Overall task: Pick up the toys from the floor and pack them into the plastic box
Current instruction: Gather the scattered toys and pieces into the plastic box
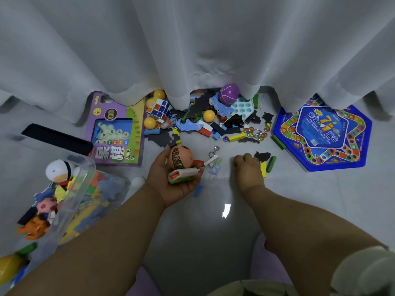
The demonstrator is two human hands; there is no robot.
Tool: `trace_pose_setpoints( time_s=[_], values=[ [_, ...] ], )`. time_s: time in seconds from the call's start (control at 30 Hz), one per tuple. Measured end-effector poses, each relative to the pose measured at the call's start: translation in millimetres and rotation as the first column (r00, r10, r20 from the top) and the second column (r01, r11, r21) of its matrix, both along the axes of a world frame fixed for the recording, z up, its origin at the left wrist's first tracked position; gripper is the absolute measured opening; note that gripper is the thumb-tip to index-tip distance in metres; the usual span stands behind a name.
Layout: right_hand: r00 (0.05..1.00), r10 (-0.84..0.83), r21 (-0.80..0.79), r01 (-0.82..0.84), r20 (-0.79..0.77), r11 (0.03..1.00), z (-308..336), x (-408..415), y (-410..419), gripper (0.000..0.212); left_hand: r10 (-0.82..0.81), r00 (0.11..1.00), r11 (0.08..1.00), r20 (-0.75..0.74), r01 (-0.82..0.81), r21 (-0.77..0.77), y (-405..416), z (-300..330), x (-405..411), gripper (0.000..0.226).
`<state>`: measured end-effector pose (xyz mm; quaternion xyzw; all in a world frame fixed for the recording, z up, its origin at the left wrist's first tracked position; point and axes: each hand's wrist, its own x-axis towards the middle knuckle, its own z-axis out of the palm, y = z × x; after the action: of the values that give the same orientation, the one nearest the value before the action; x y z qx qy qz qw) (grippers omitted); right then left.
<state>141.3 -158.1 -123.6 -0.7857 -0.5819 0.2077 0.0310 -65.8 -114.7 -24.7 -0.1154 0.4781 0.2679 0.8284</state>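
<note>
From the head view, the left hand (171, 184) lies palm up, cupping a smooth orange rubber ball with black lettering (180, 156) and flat wooden blocks (182, 175). The right hand (248, 167), knuckles up with fingers curled, presses on a yellow wooden block (263, 168) on the glossy grey floor (213, 231). The clear plastic box (85, 186), holding toys, stands far left beside a purple cardboard game box (116, 133).
</note>
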Motion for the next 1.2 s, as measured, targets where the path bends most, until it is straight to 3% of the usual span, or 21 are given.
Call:
trace_pose_setpoints(
  time_s=[0.1, 0.23, 0.3, 0.43, 0.53, 0.63, 0.7, 0.77, 0.87, 0.93, 0.97, 1.03, 1.2],
  values=[
    [0.996, -0.069, -0.046, 0.066, -0.065, 0.997, 7, -1, 9, 0.028, 0.027, 1.000, 1.000, 0.011, -0.027, -0.005, 0, 3, -4, 0.067],
    [0.905, -0.214, -0.081, 0.198, -0.368, 0.977, 29, -14, 27, 0.017, 0.031, 0.999, 0.997, 0.027, -0.033, 0.063, 2, 19, -9, 0.069],
    [0.788, -0.262, -0.074, 0.267, -0.557, 0.961, 50, -31, 39, 0.016, 0.037, 0.999, 0.994, 0.030, -0.040, 0.106, 5, 29, -14, 0.072],
    [0.412, -0.264, -0.109, 0.363, -0.872, 0.926, 109, -73, 59, 0.016, 0.041, 0.998, 0.978, 0.049, -0.050, 0.201, 6, 59, -31, 0.072],
    [0.266, -0.161, -0.071, 0.318, -0.951, 0.945, 150, -110, 69, 0.023, 0.007, 1.000, 0.956, -0.004, -0.006, 0.293, 9, 93, -62, 0.066],
    [0.174, -0.067, -0.022, 0.250, -0.983, 0.968, 187, -157, 69, 0.024, -0.056, 0.980, 0.899, -0.189, 0.132, 0.418, 17, 138, -115, 0.061],
    [0.193, 0.006, 0.037, 0.159, -0.981, 0.987, 207, -193, 63, 0.024, -0.055, 0.928, 0.859, -0.368, 0.232, 0.456, 19, 170, -156, 0.056],
    [0.271, 0.108, 0.115, 0.010, -0.956, 0.993, 219, -229, 51, 0.018, -0.039, 0.830, 0.840, -0.556, 0.329, 0.432, 14, 194, -197, 0.048],
    [0.490, 0.370, 0.212, -0.348, -0.790, 0.913, 225, -268, 33, 0.022, -0.109, 0.628, 0.836, -0.770, 0.477, 0.271, 0, 201, -252, 0.046],
    [0.543, 0.472, 0.251, -0.432, -0.695, 0.866, 224, -278, 25, 0.023, -0.138, 0.474, 0.860, -0.870, 0.493, 0.132, -9, 195, -272, 0.054],
    [0.546, 0.458, 0.264, -0.398, -0.702, 0.879, 224, -277, 24, 0.021, -0.129, 0.423, 0.867, -0.897, 0.487, 0.106, -11, 192, -273, 0.057],
    [0.539, 0.338, 0.248, -0.234, -0.771, 0.940, 222, -267, 28, 0.018, -0.061, 0.413, 0.870, -0.909, 0.468, 0.154, -11, 188, -263, 0.058],
    [0.564, 0.043, 0.203, 0.223, -0.824, 0.953, 201, -202, 46, 0.016, 0.117, 0.537, 0.813, -0.836, 0.431, 0.391, 13, 183, -204, 0.032]
  ],
)
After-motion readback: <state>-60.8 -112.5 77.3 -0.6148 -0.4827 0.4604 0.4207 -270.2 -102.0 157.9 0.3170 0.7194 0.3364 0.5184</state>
